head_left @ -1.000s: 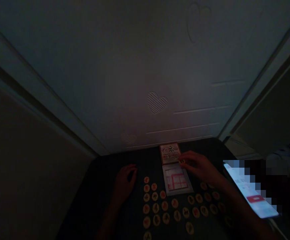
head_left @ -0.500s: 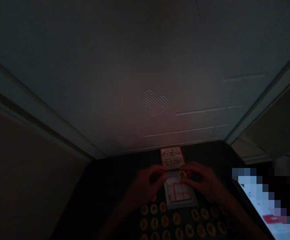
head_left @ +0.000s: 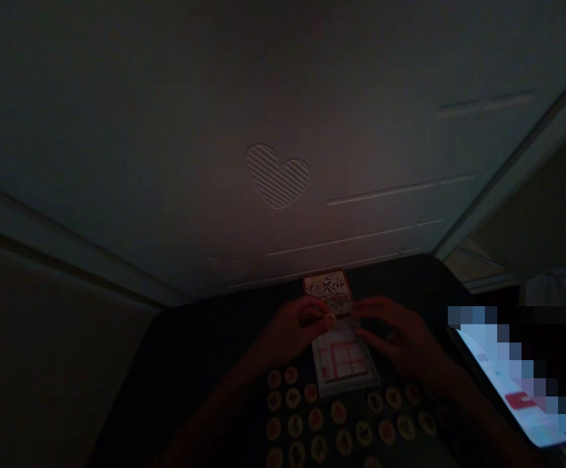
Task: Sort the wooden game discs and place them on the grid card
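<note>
Disc [head_left: 331, 318] in left hand [head_left: 287, 328]: looking small, round and pale, with any marking too dim to read. Sitting between thumb and index fingertip, being pinched there with the fingers nearly closed around it, and appearing in front of the join between lettered box [head_left: 325, 286] and pale tray [head_left: 346, 390]. Facing it from the other side, right hand [head_left: 402, 328]: keeping thumb and fingers parted, gripping nothing visible, standing just beside the disc but apart from it. Differing from half a second ago: being held by the left fingers instead of the right, and no longer showing its dark-marked face. Lying inside the tray: red-lined sheet [head_left: 344, 357]. Lying nearer on the dark table [head_left: 190, 344] in uneven rows: round pieces [head_left: 338, 412] with red or dark marks. Glowing beside the right forearm: phone [head_left: 501, 390], partly pixelated.
</note>
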{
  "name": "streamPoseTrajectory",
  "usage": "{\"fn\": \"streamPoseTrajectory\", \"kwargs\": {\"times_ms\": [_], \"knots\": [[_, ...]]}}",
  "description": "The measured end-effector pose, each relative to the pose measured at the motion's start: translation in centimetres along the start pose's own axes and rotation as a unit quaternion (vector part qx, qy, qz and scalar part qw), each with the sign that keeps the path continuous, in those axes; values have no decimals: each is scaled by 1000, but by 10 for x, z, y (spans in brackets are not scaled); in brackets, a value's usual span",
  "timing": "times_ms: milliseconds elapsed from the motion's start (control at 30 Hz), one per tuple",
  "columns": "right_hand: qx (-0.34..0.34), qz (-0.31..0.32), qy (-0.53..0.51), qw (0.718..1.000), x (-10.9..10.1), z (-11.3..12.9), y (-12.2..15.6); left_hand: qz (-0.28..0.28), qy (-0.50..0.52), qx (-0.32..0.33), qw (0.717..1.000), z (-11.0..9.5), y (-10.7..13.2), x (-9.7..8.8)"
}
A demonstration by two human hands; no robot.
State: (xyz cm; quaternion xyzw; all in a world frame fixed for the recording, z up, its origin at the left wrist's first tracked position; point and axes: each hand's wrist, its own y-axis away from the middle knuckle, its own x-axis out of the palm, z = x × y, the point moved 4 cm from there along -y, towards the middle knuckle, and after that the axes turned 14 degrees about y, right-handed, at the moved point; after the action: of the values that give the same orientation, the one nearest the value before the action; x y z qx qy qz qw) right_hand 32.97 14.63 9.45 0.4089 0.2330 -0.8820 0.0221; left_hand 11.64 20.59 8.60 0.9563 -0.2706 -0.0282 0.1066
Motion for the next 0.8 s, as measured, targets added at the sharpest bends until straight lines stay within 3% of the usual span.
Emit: {"fn": "streamPoseTrajectory", "kwargs": {"times_ms": [167, 433, 600, 800], "knots": [[60, 50, 3, 997, 0, -19, -2, -1, -75, 12, 997, 9, 5, -19], [58, 143, 8, 988, 22, -27, 2, 12, -155, 7, 988, 12, 7, -20], [102, 147, 14, 984, 24, -36, 3, 4, -195, -1, 981, 11, 4, -19], [96, 138, 5, 986, 22, -35, 0, 0, -252, 2, 968, 5, 1, -13]]}}
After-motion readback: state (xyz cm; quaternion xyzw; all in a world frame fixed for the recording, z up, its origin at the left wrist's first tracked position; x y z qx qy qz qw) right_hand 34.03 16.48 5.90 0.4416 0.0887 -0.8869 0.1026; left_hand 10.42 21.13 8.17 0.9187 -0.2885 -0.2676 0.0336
